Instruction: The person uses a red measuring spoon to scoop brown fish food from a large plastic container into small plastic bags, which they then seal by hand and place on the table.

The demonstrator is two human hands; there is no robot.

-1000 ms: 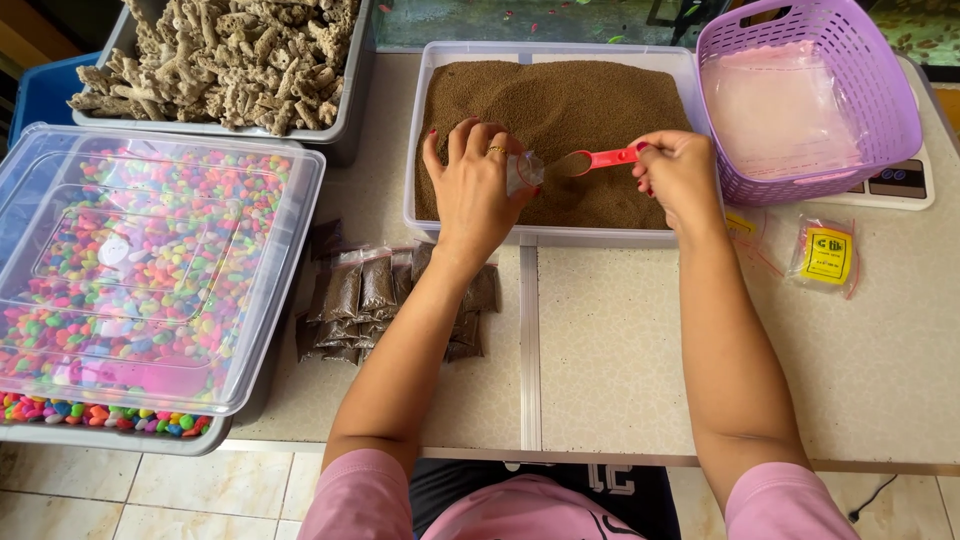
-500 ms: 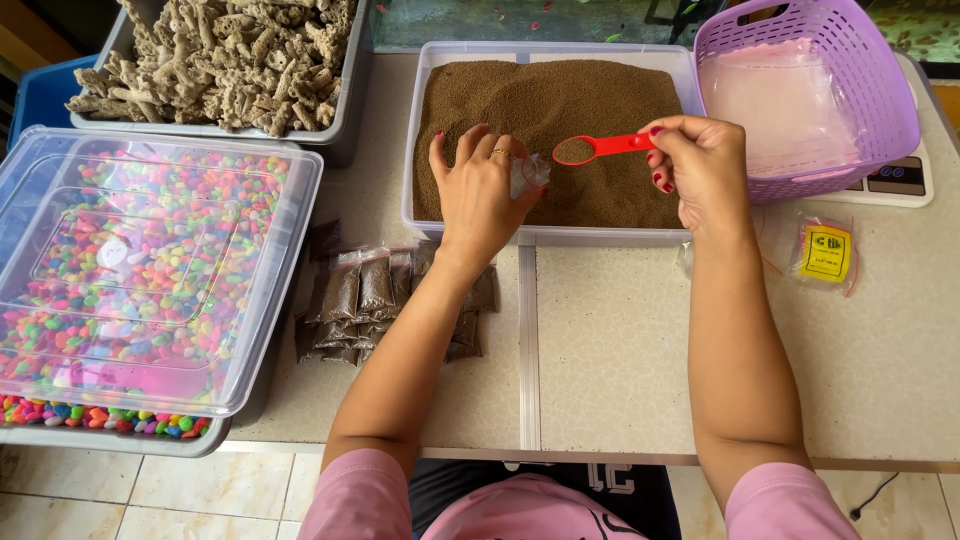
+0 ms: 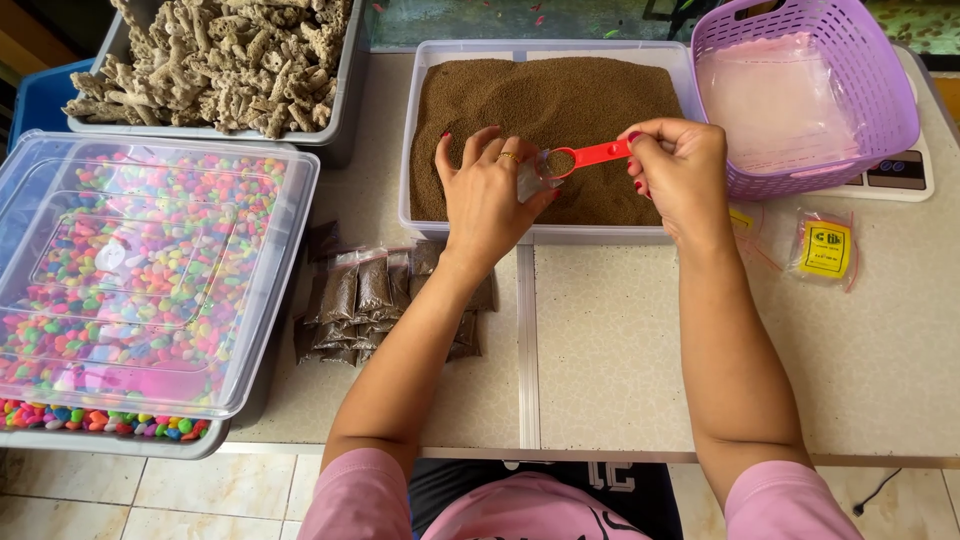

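The right hand [image 3: 680, 175] pinches the red scoop [image 3: 588, 156] by its handle, fingers closed round it, bowl level and loaded with brown grains; the left hand [image 3: 490, 195] holds a small clear bag [image 3: 530, 178] at the scoop's lip, fingers half curled, over the tub [image 3: 420, 215]; best to keep the bag mouth wide and tip slowly, so spills drop into the tub
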